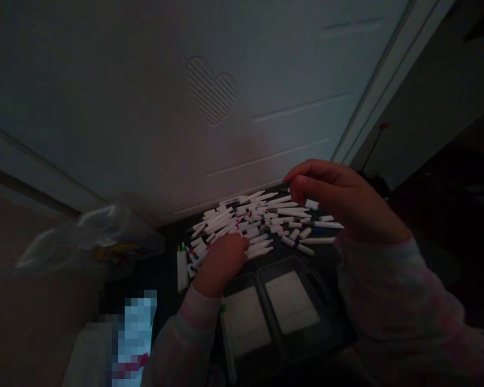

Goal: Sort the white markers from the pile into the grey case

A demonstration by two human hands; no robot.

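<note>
A heap of several white marker pens (pixel 262 217) with coloured caps lies on the dark floor in front of a white door. My left hand (pixel 221 260) rests palm down on the near left side of the heap, fingers curled over pens. My right hand (pixel 339 196) hovers over the right side of the heap, fingers bent and drawn together, tips pointing down at the pens. What either hand holds is hidden in the dim light. An open dark case (pixel 302 266) with two pale panels lies just in front of me.
The white door (pixel 226 107) with an embossed heart stands close behind the pens. A clear plastic bag (pixel 100 231) with coloured items lies at the left. Two loose pens (pixel 181 269) lie left of my left hand. A dark doorway opens at the right.
</note>
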